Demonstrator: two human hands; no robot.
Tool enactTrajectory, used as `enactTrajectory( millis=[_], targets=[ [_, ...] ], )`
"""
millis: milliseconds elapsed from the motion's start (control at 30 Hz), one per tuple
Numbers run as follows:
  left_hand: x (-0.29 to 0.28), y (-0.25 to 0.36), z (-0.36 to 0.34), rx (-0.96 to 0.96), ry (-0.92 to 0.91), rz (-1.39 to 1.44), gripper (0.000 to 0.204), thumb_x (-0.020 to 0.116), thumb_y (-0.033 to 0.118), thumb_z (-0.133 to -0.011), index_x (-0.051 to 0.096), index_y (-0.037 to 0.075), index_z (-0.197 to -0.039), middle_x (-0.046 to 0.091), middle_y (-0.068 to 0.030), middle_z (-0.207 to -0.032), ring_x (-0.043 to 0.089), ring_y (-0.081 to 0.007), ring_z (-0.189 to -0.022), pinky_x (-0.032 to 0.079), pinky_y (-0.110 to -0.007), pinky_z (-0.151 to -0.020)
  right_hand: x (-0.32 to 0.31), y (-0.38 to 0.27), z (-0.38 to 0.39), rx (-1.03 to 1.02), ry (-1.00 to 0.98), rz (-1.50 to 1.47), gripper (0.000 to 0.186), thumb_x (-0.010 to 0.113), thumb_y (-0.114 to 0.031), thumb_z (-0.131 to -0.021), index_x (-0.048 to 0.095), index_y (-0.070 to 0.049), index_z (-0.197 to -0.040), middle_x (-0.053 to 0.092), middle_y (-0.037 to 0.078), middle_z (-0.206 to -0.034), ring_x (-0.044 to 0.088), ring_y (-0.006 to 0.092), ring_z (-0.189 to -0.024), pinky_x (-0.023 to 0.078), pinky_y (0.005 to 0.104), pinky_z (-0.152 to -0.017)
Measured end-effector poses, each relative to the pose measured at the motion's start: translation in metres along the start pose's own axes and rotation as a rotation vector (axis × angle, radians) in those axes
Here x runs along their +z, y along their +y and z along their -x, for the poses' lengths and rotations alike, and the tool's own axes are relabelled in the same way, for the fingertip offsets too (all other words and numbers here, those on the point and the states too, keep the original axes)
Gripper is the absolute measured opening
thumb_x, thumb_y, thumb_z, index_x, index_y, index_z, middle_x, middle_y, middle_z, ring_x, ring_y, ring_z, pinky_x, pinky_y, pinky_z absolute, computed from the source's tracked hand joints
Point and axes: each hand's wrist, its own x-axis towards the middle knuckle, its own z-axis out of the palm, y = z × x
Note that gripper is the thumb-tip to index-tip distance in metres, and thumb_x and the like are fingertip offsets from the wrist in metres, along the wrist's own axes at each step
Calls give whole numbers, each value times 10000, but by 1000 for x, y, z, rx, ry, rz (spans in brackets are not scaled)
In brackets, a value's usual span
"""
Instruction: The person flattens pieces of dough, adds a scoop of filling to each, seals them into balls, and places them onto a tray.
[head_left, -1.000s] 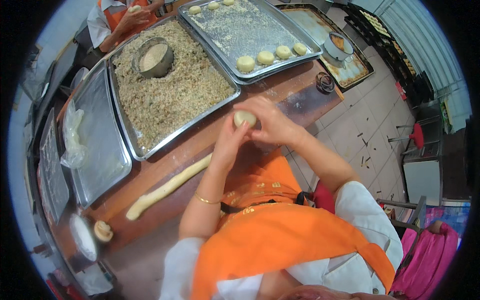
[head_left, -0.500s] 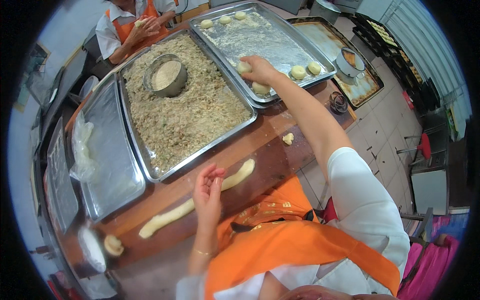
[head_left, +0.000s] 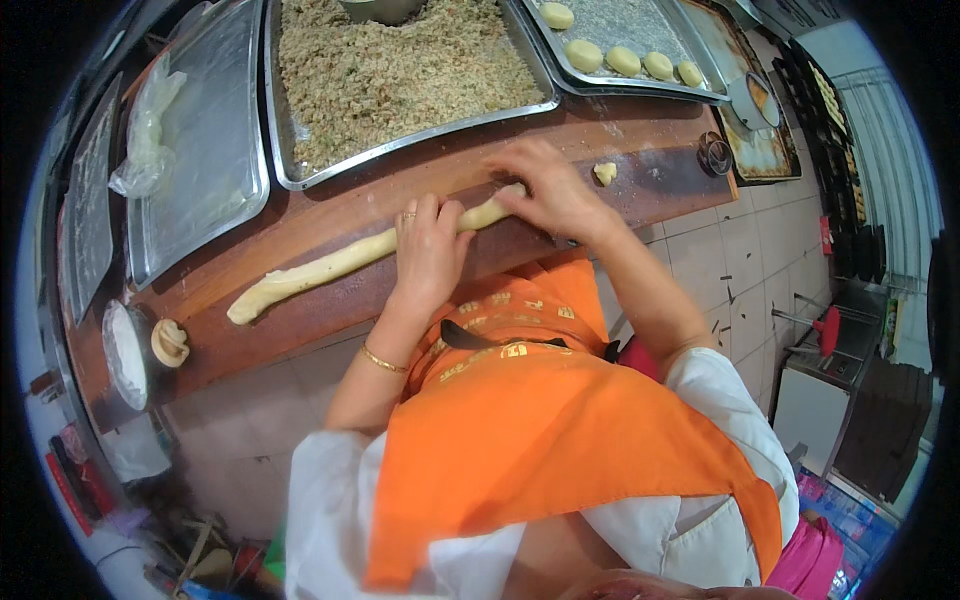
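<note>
A long pale dough rope [head_left: 330, 265] lies slantwise on the brown wooden table before me. My left hand [head_left: 430, 245] is closed over its middle, fingers bent across the top. At the rope's right end my right hand [head_left: 552, 190] grips the tip between thumb and fingers, slightly blurred. A small torn scrap of dough [head_left: 605, 174] sits on the table just right of that hand. Several round dough pieces [head_left: 623, 61] stand along the near edge of a floured metal tray [head_left: 650, 92] at the back right.
A deep tray [head_left: 420, 134] of crumbly filling stands behind the rope. Left of it, an empty-looking metal tray [head_left: 215, 215] carries a crumpled plastic bag [head_left: 148, 140]. A bowl of white powder [head_left: 125, 355] and a knobbed brown object [head_left: 170, 343] sit front left. Dark rings [head_left: 714, 154] lie near the right edge.
My right hand has left the floured tray, where round dough pieces now rest, and come to the rope's right end. My left hand has lowered onto the rope. The view has tilted down.
</note>
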Motion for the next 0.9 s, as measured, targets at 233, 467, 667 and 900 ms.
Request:
enactTrajectory(
  millis=[233,467,667,900],
  targets=[
    [2,1,-4,97,55,189,277,726,76,-782,578,51,-1013,615,-135,-935,591,-347,-945,404,-459,-875,-1,-22,8,176,-257,-121,321,727,-147,-817,616,-17,-1088,641,195,-1023,609,381,-1022,491,448,-870],
    [8,3,-14,198,42,8,231,616,15,-809,574,27,-1036,604,-155,-939,601,-353,-945,403,-473,-874,8,-26,5,47,-269,-209,329,667,-208,-866,617,7,-1110,671,225,-992,632,430,-949,507,478,-836],
    [14,2,-20,225,-24,-246,170,558,59,-844,601,35,-1006,572,-142,-933,584,-326,-967,399,-474,-905,19,-42,16,188,-246,213,337,611,-253,-904,624,4,-1121,681,235,-938,666,364,-861,528,430,-785],
    [29,-4,-20,140,116,-313,317,625,109,-786,604,12,-1087,571,-190,-1107,538,-338,-1112,354,-458,-1017,-5,-42,21,468,-147,-1033,314,587,-272,-934,636,16,-1051,655,166,-960,605,287,-796,505,354,-745]
  ],
)
